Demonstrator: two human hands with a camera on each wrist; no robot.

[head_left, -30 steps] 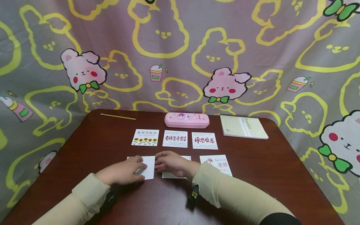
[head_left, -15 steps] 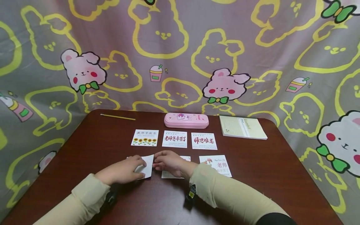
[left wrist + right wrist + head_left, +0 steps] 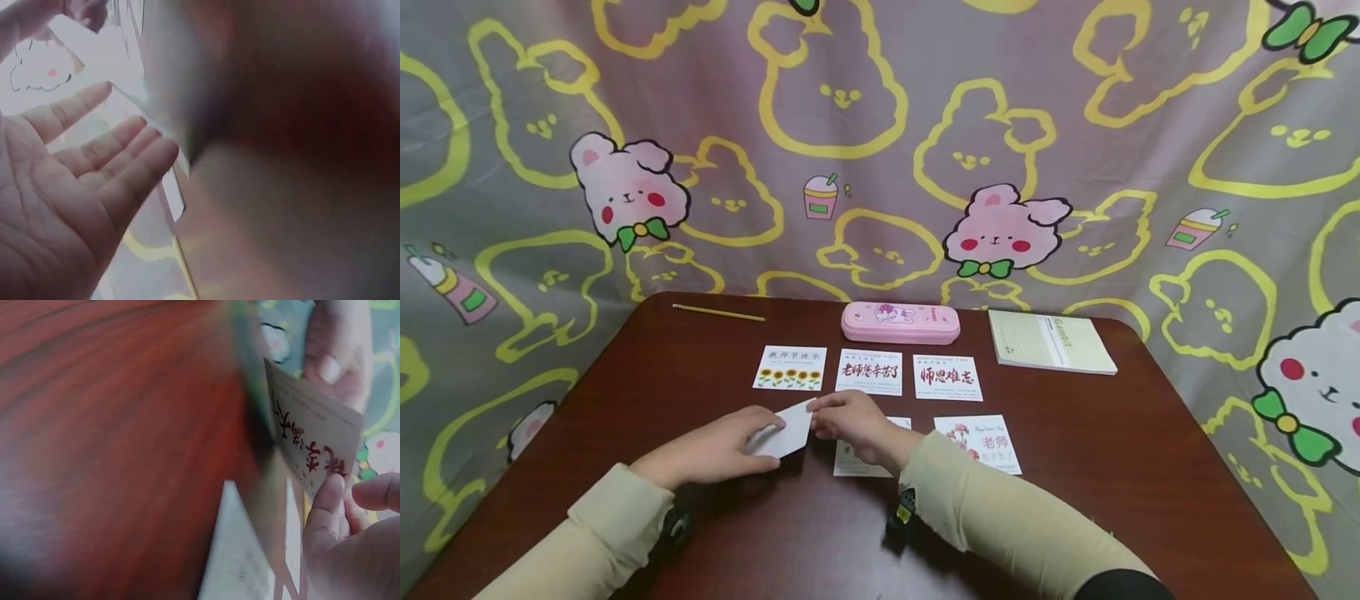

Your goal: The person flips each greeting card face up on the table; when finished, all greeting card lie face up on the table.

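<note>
A white card is lifted at a tilt off the table, its blank side showing in the head view. Red characters cover the other face of the card in the right wrist view. My right hand pinches the card's far right corner. At the card's left side is my left hand; its fingers are extended and touch the card in the left wrist view. Beneath my right hand lies another card, partly covered by it. A flower-printed card lies farther right.
Behind are a sunflower card and two red-lettered cards, one in the middle and one on the right. Farther back lie a pencil, a pink pencil case and a notebook. A patterned curtain surrounds the table.
The card has gone from flat on the table to raised and tilted, its right edge lifted by my right hand. My left hand has shifted slightly left.
</note>
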